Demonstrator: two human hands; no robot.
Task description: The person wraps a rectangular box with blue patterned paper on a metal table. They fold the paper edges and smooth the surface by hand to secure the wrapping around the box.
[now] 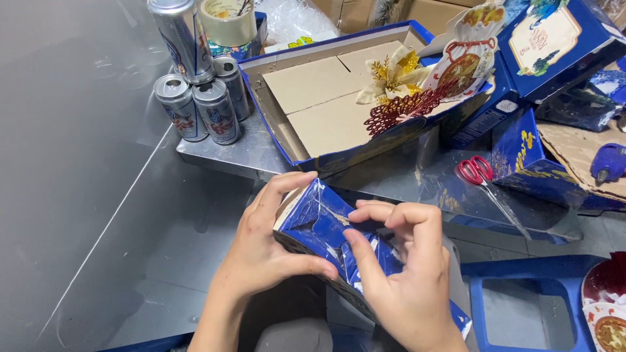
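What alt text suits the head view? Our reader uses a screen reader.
Two hands, left hand and right hand, press folds of blue wrapping on a box. Behind sit an open blue tray, cans, tape roll and red scissors.

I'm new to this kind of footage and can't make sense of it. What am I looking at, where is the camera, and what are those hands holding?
There is no machine here: a person works with two bare hands, and the single picture comes from a camera worn on their head, looking down.

Both hands grip a blue cardboard box piece wrapped in shiny film. The left hand cups its side, while the right hand presses fingers on the folded film at its end.

Beyond them, on a metal table, stand silver drink cans with a roll of tape behind. Beside them lies an open blue box tray lined with brown cardboard, holding a gold flower ornament and a red cut-out. Red-handled scissors lie to the right, and a blue glue gun at the far right.
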